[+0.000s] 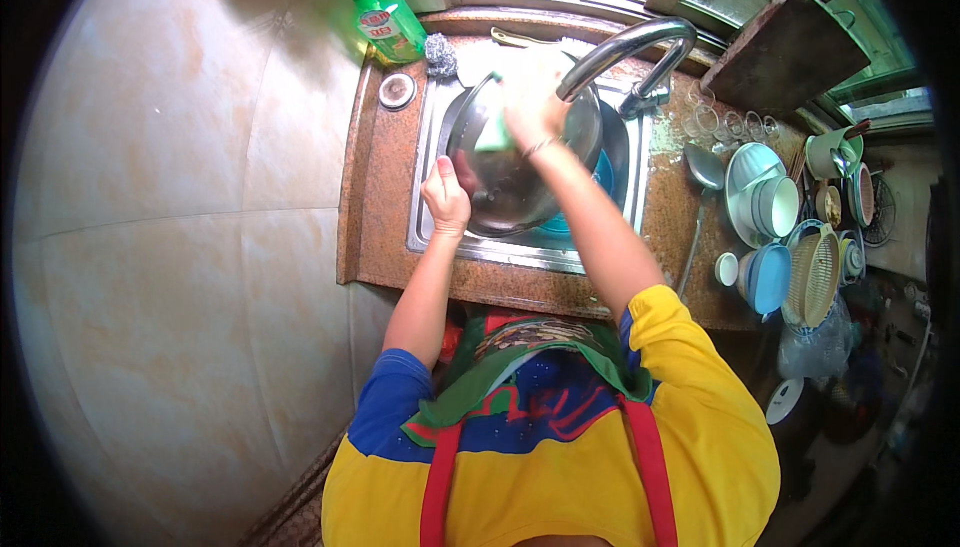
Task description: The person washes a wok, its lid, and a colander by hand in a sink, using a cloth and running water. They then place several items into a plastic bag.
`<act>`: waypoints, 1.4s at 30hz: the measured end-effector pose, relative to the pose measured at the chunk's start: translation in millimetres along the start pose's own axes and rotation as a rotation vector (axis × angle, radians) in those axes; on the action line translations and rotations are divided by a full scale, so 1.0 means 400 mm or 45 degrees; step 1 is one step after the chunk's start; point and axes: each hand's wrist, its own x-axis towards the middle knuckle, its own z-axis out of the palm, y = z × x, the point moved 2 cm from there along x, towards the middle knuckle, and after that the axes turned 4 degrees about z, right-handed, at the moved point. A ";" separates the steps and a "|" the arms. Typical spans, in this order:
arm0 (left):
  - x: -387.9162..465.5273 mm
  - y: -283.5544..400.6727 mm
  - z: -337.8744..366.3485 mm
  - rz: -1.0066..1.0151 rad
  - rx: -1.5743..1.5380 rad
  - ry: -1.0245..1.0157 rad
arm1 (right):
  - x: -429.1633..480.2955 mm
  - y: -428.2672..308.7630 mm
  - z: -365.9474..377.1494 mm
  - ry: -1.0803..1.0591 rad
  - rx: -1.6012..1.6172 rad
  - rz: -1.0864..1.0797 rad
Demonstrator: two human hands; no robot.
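Note:
A large, round, dark metal vessel or lid [510, 205] is tilted over the stainless steel sink [637, 202]. My left hand [448, 198] grips its near left rim, thumb up. My right hand [536, 108] is over its upper part, blurred and partly washed out by glare. A pale green cleaning pad or cloth [491, 134] shows under the fingers of that hand. The chrome faucet [630, 44] arches over the sink, its spout end close to my right hand. Below the round metal piece, part of a blue dish [604, 172] shows in the basin.
Left of the sink are a green detergent bottle [390, 25], a steel wool scrubber [440, 55] and a sink strainer [397, 90]. To the right lie a long-handled ladle [703, 168], several glasses, stacked bowls [776, 205] and a beige basket [812, 277]. A cleaver-shaped board [787, 51] leans by the window.

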 end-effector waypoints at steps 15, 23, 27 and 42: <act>0.337 0.205 0.151 0.480 0.457 -0.654 | -0.046 -0.033 -0.080 0.148 0.562 -0.057; 0.251 0.148 0.147 0.155 0.109 -0.480 | -0.047 -0.018 -0.083 0.135 0.401 -0.283; 0.227 0.095 0.122 0.286 0.256 -0.343 | 0.044 0.123 -0.028 0.082 0.420 0.142; 0.133 0.048 0.071 0.024 0.181 -0.111 | -0.052 0.065 -0.031 0.376 0.382 0.017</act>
